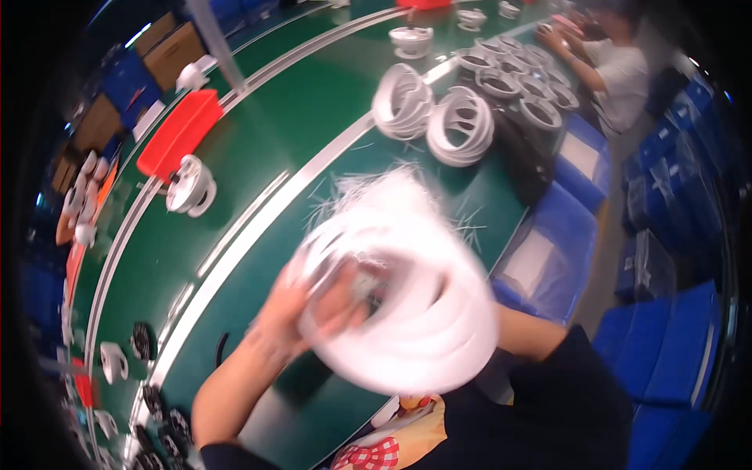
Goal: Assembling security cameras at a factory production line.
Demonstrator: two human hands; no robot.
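A nested stack of white plastic ring-shaped housings (427,337), smeared by motion, is held up before me, close to the camera. My left hand (288,312) grips its left side, the fingers curled inside the round opening. From the right, my right forearm (529,332) reaches behind the stack, which hides that hand and its fingers. Just beyond lies a heap of thin white strips (384,192) on the green table (313,392). Farther off stand two more stacks of white rings, one on the left (402,102) and one on the right (460,127).
Many single white rings (517,74) cover the far table end, where a person (619,70) works. Blue bins (548,254) line the right side. Left, a green conveyor (258,149) carries a red tray (182,133) and a white fan-like unit (190,186). Black parts (153,403) sit lower left.
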